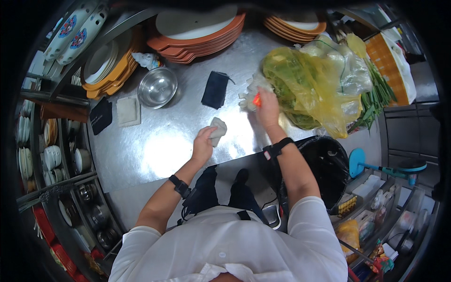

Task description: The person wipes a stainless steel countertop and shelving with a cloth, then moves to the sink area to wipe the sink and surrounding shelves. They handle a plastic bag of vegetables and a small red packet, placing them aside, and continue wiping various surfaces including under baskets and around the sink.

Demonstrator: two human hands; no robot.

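Observation:
A small folded off-white cloth [219,132] is held in the fingers of my left hand [203,145], low over the front of the steel table [183,123]. My right hand [268,108] grips a small bright orange-red object [257,99], whose kind I cannot make out. Around that hand's fingertips lies a pale crumpled heap [249,95], perhaps plastic or cloth. To its right rests a yellow plastic bag of leafy greens [299,88]. Between and beyond my hands is a stack of folded black cloths [215,89].
A steel bowl [157,87], a folded white cloth [128,111] and a black cloth [101,116] lie at left. Stacked orange-brown platters [201,47] line the back. Green stalks [375,91] stick out at right. A black-lined bin [317,169] stands by my right arm.

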